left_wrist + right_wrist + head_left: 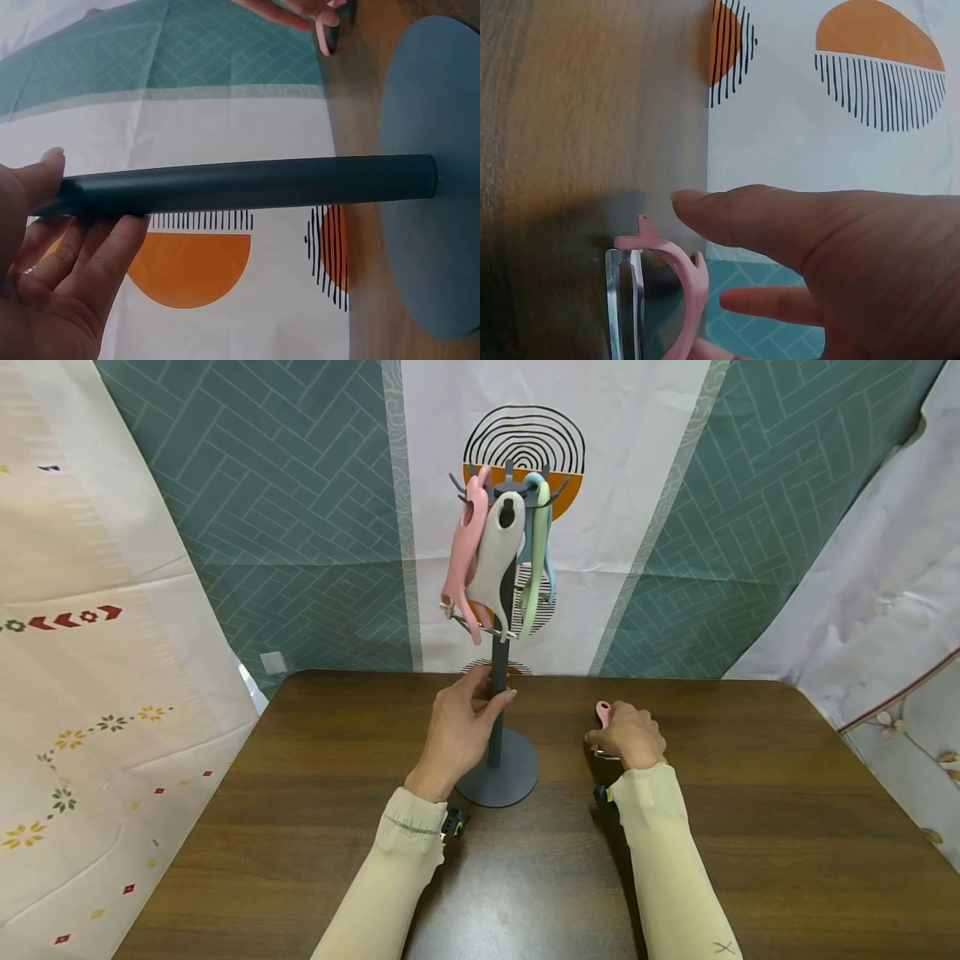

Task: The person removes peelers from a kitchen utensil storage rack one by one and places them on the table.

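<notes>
A dark grey stand (498,781) with a round base and hooks at its top stands on the table. Vegetable peelers hang from it: a pink peeler (467,539), a white peeler (497,547), a green peeler (536,560) and a blue one partly behind. My left hand (461,722) holds the stand's pole (247,184) below the peelers, thumb on one side, fingers on the other. Over at the right, another pink peeler (694,289) with a metal blade is low over the table. My right hand (630,735) is at it, thumb extended apart from it, a fingertip by the handle.
The brown wooden table (750,827) ends at a patterned cloth backdrop (300,527). A pale patterned cloth (97,693) hangs at the left, and a white cloth (847,585) at the right. Both wrists wear dark bands.
</notes>
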A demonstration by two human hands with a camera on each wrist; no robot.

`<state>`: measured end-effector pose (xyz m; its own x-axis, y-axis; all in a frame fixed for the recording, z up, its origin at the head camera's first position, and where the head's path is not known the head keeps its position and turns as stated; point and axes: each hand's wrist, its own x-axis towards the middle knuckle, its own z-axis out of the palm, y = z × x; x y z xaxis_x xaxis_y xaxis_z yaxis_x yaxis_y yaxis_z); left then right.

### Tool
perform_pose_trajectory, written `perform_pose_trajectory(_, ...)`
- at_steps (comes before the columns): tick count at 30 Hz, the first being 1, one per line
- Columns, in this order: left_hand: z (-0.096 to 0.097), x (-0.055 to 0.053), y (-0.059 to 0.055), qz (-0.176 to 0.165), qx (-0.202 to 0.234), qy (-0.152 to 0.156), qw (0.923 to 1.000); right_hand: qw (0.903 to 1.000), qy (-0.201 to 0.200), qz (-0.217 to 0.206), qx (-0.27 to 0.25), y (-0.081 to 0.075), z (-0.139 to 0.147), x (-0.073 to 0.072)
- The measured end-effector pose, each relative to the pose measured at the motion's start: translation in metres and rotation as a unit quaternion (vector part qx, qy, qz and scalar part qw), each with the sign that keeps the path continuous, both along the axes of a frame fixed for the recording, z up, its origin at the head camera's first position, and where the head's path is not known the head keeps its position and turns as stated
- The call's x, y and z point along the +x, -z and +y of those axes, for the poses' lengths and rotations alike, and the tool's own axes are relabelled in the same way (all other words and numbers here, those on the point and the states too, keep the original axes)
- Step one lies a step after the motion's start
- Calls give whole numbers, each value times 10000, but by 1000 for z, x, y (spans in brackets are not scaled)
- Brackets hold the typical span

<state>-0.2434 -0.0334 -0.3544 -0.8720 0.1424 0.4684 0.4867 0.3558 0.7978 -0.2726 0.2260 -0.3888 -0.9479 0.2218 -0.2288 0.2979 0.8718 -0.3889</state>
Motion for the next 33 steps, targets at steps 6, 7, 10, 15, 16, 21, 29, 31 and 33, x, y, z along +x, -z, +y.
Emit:
perform_pose_trajectory(6, 1, -1, 1, 12, 112, -44, 9999, 9999, 47, 92, -82, 0, 0, 0)
perform_pose_trajectory(7, 1, -1, 2, 4, 114, -64, 9999, 9999, 50, 113, -95, 0, 1, 0)
perform_pose_trajectory(10, 1, 0, 2, 35, 92, -122, 9999, 9995, 96, 257, -143, 0, 1, 1)
perform_pose_trajectory(15, 1, 1, 2, 68, 119, -164, 9998, 9980, 256, 543, -200, -2, 2, 4)
perform_pose_trajectory(16, 1, 1, 2, 63, 123, -169, 9998, 9977, 278, 574, -210, -2, 2, 4)
perform_pose_trajectory(21, 2, 0, 3, 60, 131, -213, 9997, 9971, 341, 661, -188, -4, 2, 4)
perform_pose_trajectory(29, 2, 0, 2, 104, 167, -236, 9995, 9946, 345, 935, -293, -12, 1, 5)
perform_pose_trajectory(31, 2, 0, 2, 118, 152, -255, 9995, 9930, 297, 1082, -365, -14, 0, 5)
perform_pose_trajectory(33, 2, 0, 1, 135, 144, -260, 9995, 9909, 222, 1253, -427, -16, 0, 5)
